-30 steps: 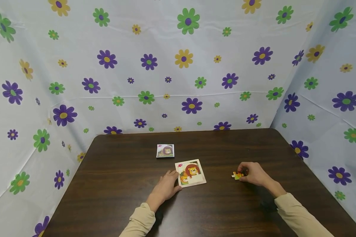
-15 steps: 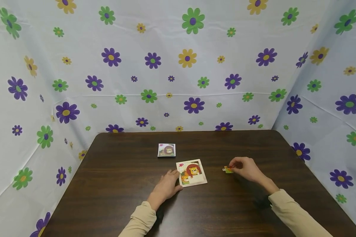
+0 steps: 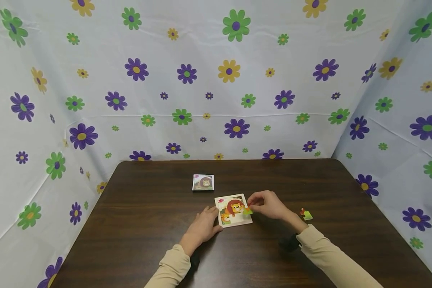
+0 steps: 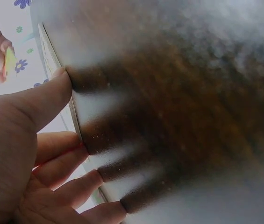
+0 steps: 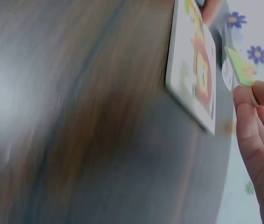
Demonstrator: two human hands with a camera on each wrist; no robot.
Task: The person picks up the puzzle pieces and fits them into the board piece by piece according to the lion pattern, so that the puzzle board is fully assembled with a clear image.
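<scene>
A square wooden puzzle board (image 3: 239,223) lies on the table, with a lion picture partly filled in and a pale area along its lower right. My left hand (image 3: 200,227) rests at its left side; in the left wrist view the thumb and fingertips touch the board's edge. Between thumb and fingers, my right hand (image 3: 269,205) pinches a green-and-orange puzzle piece (image 5: 242,68). In the head view that piece overlaps the board's right edge; the right wrist view shows it raised and tilted. Another puzzle piece (image 3: 306,214), green with red, lies to the right, beyond my right wrist.
Behind the board, a small card (image 3: 203,182) with a similar lion picture lies on the dark wooden table (image 3: 147,200). White flower-printed cloth (image 3: 194,48) hangs along the back and both sides.
My right hand has carried the pinched piece left from the table's right side to the board. The loose piece at right now shows. My left hand has stayed at the board.
</scene>
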